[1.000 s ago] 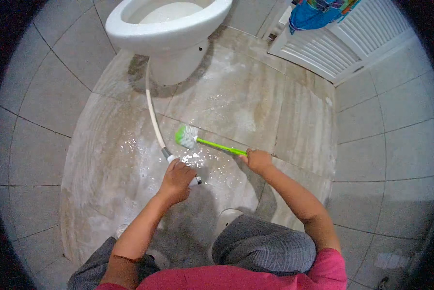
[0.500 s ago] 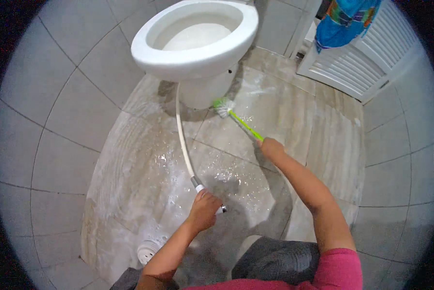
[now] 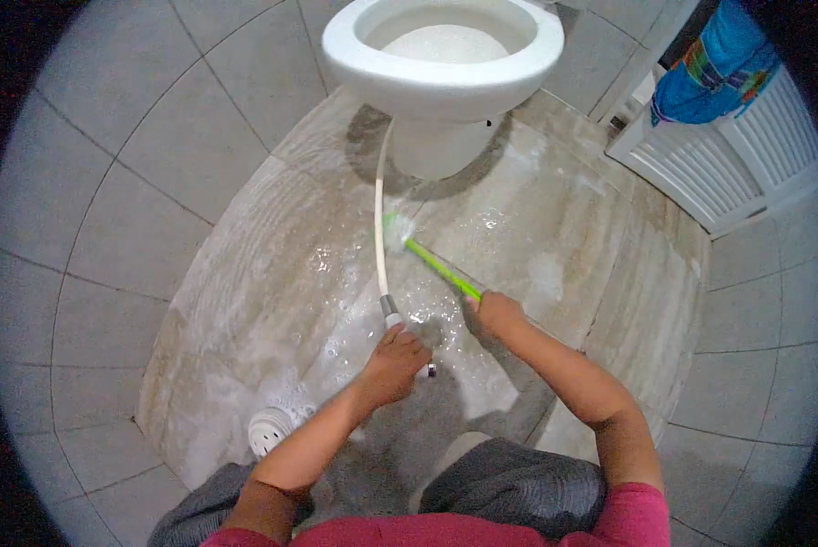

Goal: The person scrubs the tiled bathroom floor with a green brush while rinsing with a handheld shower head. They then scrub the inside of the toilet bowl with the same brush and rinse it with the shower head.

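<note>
My left hand (image 3: pixel 391 366) is wrapped round a white spray nozzle (image 3: pixel 392 319), whose chrome tip pokes out past my fingers. A cream hose (image 3: pixel 380 223) runs from it back toward the base of the toilet (image 3: pixel 441 146). In my right hand (image 3: pixel 500 315) is the green handle of a toilet brush (image 3: pixel 441 269). Its white and green bristle head rests on the wet floor (image 3: pixel 555 219), right beside the hose and in front of the toilet. Suds and water droplets cover the tiles around both hands.
A white slotted round piece (image 3: pixel 272 430) stands in suds by my left forearm. To the far right, a blue patterned cloth (image 3: pixel 714 68) hangs over a white louvered door (image 3: pixel 700 169). Grey tiled walls (image 3: pixel 122 228) close in on the left and right.
The brush head has moved nearer, away from the toilet base and toward the hose. My right hand has come back with it. The view has shifted, and my left hand still grips the nozzle.
</note>
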The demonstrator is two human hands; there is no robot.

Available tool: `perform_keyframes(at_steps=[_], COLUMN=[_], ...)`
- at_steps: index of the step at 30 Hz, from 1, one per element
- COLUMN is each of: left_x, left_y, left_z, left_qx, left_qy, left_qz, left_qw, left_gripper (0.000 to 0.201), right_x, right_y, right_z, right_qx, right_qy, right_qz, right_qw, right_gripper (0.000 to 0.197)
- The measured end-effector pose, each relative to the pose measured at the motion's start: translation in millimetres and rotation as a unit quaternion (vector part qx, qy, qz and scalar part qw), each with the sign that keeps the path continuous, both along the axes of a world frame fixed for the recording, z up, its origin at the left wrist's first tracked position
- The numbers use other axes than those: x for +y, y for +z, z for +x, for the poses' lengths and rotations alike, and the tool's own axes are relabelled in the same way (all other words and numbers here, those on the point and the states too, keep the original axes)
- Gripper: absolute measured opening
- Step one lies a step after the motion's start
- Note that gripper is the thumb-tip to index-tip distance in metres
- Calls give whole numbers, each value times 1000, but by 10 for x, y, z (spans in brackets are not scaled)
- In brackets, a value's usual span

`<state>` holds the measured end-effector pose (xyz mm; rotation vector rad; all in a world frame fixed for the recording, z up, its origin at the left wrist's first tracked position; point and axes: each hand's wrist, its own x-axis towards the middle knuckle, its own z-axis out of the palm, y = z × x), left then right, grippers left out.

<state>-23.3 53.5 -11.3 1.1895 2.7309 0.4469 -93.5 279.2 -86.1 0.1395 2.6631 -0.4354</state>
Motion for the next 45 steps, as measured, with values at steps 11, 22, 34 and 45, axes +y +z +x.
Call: perform_keyframes(at_steps=[11, 22, 34, 45], left_x=[-1403, -2124, -2622, -2921], left_y=[696, 1289, 746, 578], left_z=[-601, -891, -904, -883], left_qx=[-37, 48, 121, 135], left_qy=[-142, -48, 9, 24], left_qz=[-56, -62, -3, -23], left_qw=[988, 996, 993, 990], left_gripper=[22, 18, 14, 19], right_x=[1362, 872, -1312, -833], right_y=[-211, 92, 401, -510], right_z=[393, 866, 988, 206], right_qx=[-120, -14, -148, 3], right_qy=[-238, 23, 275, -203], right_qz=[23, 93, -9, -43], right_qw=[963, 995, 950, 978], right_gripper=[59, 49, 44, 55])
